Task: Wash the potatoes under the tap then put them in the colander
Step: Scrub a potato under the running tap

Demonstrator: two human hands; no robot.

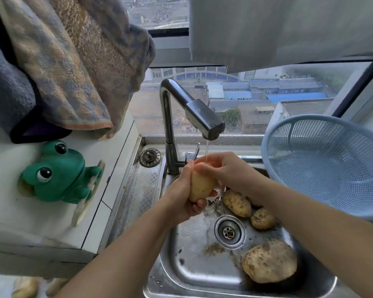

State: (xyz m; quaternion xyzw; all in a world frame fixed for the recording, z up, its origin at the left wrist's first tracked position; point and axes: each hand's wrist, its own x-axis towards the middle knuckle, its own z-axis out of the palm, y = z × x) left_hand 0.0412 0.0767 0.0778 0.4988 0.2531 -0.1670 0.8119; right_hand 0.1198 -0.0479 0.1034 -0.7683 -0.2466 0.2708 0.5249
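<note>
A left hand [181, 197] curls round the lower end of a pale potato [201, 186] while the right hand [223, 168] wraps its top, holding it upright so the thin stream from the tap [205, 119] runs down its skin; at least three soil-caked potatoes [269, 261] lie in the sink [181, 265] near the drain. The blue colander [310, 160], tilted at the sink's right edge, holds none, near enough for each clean one.
</note>
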